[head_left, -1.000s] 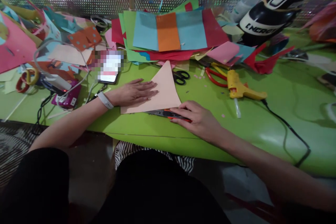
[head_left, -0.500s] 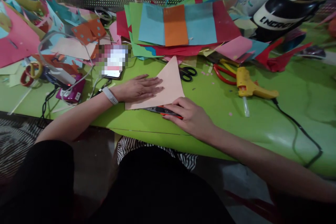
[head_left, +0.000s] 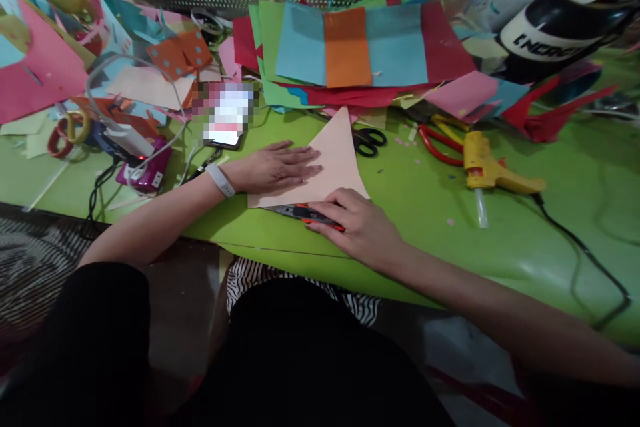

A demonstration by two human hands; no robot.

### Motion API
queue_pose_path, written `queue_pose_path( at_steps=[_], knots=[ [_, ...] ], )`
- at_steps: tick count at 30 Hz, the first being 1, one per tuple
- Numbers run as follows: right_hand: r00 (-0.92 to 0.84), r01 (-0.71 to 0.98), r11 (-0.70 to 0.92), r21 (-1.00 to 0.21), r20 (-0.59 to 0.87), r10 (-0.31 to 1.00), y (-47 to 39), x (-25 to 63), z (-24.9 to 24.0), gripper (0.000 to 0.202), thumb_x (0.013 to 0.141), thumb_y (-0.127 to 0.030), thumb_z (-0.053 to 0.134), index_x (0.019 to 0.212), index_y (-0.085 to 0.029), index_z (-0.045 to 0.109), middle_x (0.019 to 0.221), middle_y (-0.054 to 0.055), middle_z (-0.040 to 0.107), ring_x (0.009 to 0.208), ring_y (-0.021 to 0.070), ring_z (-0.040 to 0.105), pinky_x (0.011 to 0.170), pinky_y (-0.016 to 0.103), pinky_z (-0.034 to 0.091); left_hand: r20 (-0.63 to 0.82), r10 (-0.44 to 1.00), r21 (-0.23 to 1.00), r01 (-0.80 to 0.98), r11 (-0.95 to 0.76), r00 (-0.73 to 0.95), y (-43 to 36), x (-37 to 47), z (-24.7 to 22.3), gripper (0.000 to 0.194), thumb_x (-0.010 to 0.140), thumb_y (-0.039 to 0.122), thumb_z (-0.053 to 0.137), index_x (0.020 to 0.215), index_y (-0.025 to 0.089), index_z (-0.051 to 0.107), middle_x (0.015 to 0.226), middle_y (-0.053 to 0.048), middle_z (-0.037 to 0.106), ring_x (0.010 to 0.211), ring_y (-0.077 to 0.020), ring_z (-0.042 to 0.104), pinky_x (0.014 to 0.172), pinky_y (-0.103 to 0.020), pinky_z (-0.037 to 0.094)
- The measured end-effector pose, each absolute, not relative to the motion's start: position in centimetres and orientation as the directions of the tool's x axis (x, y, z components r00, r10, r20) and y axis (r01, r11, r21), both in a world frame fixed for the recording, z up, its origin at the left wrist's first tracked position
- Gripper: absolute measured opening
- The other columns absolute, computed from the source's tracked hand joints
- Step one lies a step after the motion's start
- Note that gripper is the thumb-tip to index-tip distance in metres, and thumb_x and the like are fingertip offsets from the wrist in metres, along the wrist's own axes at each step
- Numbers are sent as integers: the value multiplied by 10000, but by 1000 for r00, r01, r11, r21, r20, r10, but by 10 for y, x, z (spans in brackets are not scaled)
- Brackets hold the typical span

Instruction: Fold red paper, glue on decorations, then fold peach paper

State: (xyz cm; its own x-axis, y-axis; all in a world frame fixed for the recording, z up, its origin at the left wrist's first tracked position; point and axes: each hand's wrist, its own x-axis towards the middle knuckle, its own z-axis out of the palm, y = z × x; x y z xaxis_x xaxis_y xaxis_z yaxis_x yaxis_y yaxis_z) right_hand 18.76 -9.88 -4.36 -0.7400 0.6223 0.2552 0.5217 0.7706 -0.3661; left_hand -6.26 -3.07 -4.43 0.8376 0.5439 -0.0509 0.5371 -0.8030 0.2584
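A pale peach sheet of paper (head_left: 336, 153), folded to a triangular shape, lies on the green table. My left hand (head_left: 275, 168) rests flat on its left part, fingers stretched out and a white band on the wrist. Along the paper's near edge, my right hand (head_left: 357, 220) grips a dark grey and orange utility knife (head_left: 293, 212). The knife's pointed end faces left, and part of its body is hidden by my fingers. Beyond the paper's right side lie black-handled scissors (head_left: 370, 141).
A yellow glue gun (head_left: 493, 170) and red-handled pliers (head_left: 440, 150) are on the right. A lit phone (head_left: 230, 117) and a purple power adapter (head_left: 150, 167) with cables lie left. Stacked coloured paper (head_left: 347, 47), paper scraps (head_left: 40, 73) and a black bottle (head_left: 555, 27) line the back.
My right hand and the knife have slid slightly left along the paper's near edge, uncovering more of its right corner. My left hand stays on the paper. The whole view has shifted a little.
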Motion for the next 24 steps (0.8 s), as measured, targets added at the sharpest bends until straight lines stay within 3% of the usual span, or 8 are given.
queue_pose_path(
  at_steps=[5, 8, 11, 13, 18, 21, 24],
  knots=[
    [-769, 488, 796, -359, 253, 586, -100, 173, -42, 269, 954, -308, 593, 1142, -152, 707, 935, 108, 649, 861, 224, 598, 667, 332, 513, -77, 546, 217, 549, -807, 834, -31, -63, -44, 520, 1043, 365, 271, 1552, 264, 301, 1652, -9, 191, 1528, -136, 107, 1235, -368, 37],
    [-831, 395, 843, -366, 249, 498, -106, 169, -39, 246, 957, -290, 588, 1104, -138, 713, 910, 102, 649, 797, 198, 582, 634, 317, 508, -63, 542, 200, 543, -816, 838, -31, -64, -43, 514, 1050, 377, 274, 1548, 256, 310, 1649, -20, 205, 1526, -137, 127, 1237, -367, 42],
    [-862, 317, 884, -342, 284, 419, -111, 177, -33, 267, 965, -300, 574, 1140, -138, 694, 934, 102, 659, 814, 198, 587, 661, 327, 524, -26, 537, 202, 530, -823, 843, -32, -66, -39, 521, 1051, 401, 303, 1554, 265, 291, 1650, -28, 201, 1525, -166, 149, 1240, -383, 70],
    [-822, 350, 873, -341, 335, 461, -110, 194, -29, 299, 971, -331, 564, 1182, -152, 678, 944, 97, 663, 832, 197, 602, 688, 332, 537, 28, 560, 207, 543, -814, 828, -32, -68, -36, 573, 1034, 448, 365, 1564, 255, 267, 1648, -55, 198, 1524, -207, 163, 1241, -402, 90],
    [-472, 662, 634, -399, 435, 767, -101, 275, -31, 295, 956, -347, 592, 1207, -222, 683, 952, 72, 662, 831, 188, 647, 725, 333, 561, 83, 589, 230, 560, -796, 804, -32, -73, -27, 899, 917, 653, 497, 1599, 217, 104, 1649, -117, 158, 1525, -271, 156, 1245, -436, 66],
    [-231, 824, 447, -349, 513, 827, -92, 329, -39, 281, 933, -394, 608, 1151, -257, 720, 938, 70, 674, 825, 221, 663, 753, 390, 567, 104, 583, 231, 550, -802, 806, -31, -74, -25, 921, 896, 649, 544, 1598, 237, 113, 1638, -109, 205, 1519, -282, 177, 1246, -461, 38],
    [-60, 887, 316, -337, 594, 802, -79, 367, -46, 309, 906, -439, 625, 1105, -233, 742, 918, 89, 693, 819, 254, 675, 765, 435, 567, 134, 581, 267, 535, -802, 803, -31, -74, -22, 933, 870, 619, 610, 1594, 258, 145, 1612, -96, 286, 1513, -302, 185, 1245, -504, 43]
  ],
)
